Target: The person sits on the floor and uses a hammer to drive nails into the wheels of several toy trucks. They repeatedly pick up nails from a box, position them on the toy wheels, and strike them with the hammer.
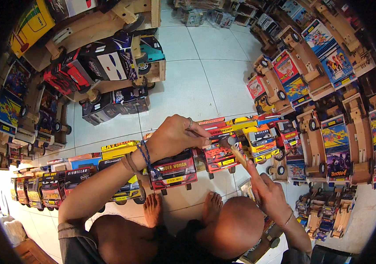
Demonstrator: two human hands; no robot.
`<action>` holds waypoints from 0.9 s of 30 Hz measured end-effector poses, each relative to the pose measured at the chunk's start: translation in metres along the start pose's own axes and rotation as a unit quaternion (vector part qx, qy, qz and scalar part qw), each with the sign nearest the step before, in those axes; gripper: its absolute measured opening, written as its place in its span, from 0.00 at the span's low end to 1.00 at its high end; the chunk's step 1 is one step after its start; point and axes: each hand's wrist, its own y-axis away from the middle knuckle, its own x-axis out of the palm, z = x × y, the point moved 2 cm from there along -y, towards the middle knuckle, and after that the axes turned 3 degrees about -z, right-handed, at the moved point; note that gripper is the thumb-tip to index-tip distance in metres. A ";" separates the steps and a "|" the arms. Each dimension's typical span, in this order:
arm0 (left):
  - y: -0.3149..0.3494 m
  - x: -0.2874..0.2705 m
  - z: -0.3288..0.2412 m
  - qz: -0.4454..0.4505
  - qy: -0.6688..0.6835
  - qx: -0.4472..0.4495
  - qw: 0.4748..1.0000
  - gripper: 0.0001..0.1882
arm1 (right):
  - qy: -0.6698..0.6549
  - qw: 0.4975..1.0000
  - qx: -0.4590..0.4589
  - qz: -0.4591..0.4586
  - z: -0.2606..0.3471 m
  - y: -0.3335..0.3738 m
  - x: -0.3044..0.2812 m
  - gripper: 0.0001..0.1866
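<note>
My left hand [180, 134] reaches over a row of wooden toy trucks, its thumb and fingers pinched together at the top of a red toy truck [221, 156] with flame graphics. Whatever lies between those fingertips is too small to make out. In my right hand [270, 196] is a hammer [239, 155], gripped by its wooden handle with the index finger stretched along it. The hammer's small head is right over the red truck's front, close to my left fingertips. A black and red toy truck [173, 170] stands under my left wrist, beside the red one.
More toy trucks [52, 189] continue the row leftward; a yellow and white one [260, 138] stands right. Stacked trucks with bare wooden undersides [309, 72] line the right side. Larger dark toy trucks [108, 66] fill the upper left. My feet [153, 209] rest on white floor tiles [183, 66].
</note>
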 end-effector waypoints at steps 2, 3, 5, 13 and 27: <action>0.000 -0.001 0.000 0.001 0.002 0.005 1.000 0.12 | -0.010 0.999 0.003 -0.038 -0.002 0.000 0.000 0.41; 0.000 -0.001 0.001 0.001 -0.010 0.008 1.000 0.12 | -0.014 0.998 0.010 -0.056 -0.003 0.001 0.000 0.41; 0.001 0.000 0.001 0.000 0.001 -0.001 1.000 0.12 | -0.048 0.998 0.003 -0.046 0.000 0.002 0.000 0.38; 0.000 -0.001 -0.001 0.005 -0.010 -0.016 1.000 0.12 | -0.110 0.993 0.009 -0.048 0.007 -0.006 -0.002 0.35; -0.004 -0.006 -0.007 0.044 -0.053 -0.017 0.997 0.14 | -0.187 0.967 0.164 -0.063 -0.008 0.032 0.003 0.42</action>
